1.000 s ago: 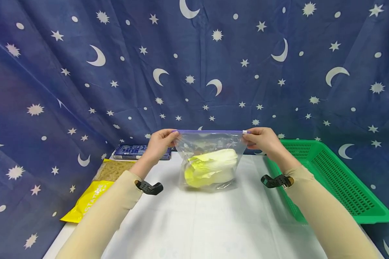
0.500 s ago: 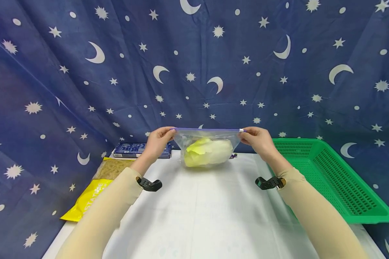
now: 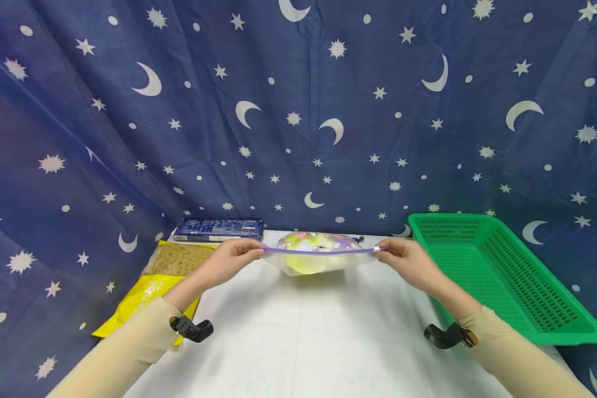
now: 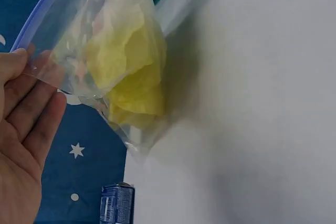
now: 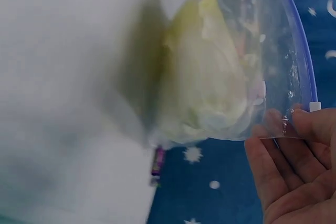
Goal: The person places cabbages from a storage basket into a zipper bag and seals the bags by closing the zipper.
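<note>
A clear slider zip bag (image 3: 271,264) with a purple top strip hangs stretched between both hands above the white table. Inside it lies a yellow-white Chinese cabbage (image 4: 131,61), seen through the plastic in both wrist views. My left hand (image 3: 231,262) pinches the strip's left end between thumb and forefinger, the other fingers behind the film. At the opposite end my right hand (image 3: 410,265) pinches the corner beside the white slider (image 5: 315,106). From the head view the bag is tipped toward me, and its colourful printed side (image 3: 323,240) shows beyond the strip.
A green perforated basket (image 3: 572,333) stands at the right. At the left lies a yellow pasta packet (image 3: 144,293), partly behind the left arm. A dark blue box (image 3: 219,229) sits at the back left. Behind the table hangs a blue starry curtain (image 3: 298,83).
The bag first rose with the cabbage in it. Then both hands came down and nearer, tipping its strip toward me. The printed side has come into view; both hands still pinch the ends.
</note>
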The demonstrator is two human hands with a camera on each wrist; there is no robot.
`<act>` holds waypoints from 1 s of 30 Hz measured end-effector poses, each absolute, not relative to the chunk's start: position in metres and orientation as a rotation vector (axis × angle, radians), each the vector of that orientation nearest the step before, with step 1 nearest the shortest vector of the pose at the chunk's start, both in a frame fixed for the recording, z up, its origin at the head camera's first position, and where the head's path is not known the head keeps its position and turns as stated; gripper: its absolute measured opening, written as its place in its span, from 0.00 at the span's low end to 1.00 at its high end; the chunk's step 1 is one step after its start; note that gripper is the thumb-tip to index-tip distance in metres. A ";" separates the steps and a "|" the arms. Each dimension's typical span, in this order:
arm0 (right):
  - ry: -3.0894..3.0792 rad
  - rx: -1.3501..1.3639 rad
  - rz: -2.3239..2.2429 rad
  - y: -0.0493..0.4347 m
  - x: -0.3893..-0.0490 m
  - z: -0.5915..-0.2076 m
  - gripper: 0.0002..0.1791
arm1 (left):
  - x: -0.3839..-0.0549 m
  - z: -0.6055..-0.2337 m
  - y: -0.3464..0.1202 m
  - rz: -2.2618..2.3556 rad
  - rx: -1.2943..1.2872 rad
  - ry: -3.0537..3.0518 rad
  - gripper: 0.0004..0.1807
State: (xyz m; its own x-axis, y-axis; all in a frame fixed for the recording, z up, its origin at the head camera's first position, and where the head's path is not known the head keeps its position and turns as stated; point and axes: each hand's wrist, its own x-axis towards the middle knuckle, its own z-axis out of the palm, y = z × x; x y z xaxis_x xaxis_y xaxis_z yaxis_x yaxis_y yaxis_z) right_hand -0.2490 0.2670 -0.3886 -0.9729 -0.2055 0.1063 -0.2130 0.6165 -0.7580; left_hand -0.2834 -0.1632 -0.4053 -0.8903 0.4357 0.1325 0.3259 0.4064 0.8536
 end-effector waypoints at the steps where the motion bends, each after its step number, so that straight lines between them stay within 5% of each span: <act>1: -2.823 0.371 1.309 0.267 -0.244 -0.392 0.11 | -0.280 -0.408 -0.164 1.467 0.704 2.539 0.14; 9: -2.840 0.517 1.239 0.268 -0.216 -0.427 0.05 | -0.256 -0.435 -0.167 1.251 0.806 2.481 0.12; 30: -2.868 0.797 0.723 0.275 -0.183 -0.486 0.13 | -0.228 -0.481 -0.170 0.720 1.290 2.685 0.12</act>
State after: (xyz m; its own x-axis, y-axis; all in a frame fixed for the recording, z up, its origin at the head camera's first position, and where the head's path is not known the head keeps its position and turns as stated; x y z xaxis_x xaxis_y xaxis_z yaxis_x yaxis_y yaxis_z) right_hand -0.1834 0.2750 -0.4860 -0.8617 -0.4680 0.1961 -0.5050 0.7537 -0.4206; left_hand -0.2280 -0.1698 -0.4814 -0.6431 0.7547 0.1300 0.7185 0.5358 0.4435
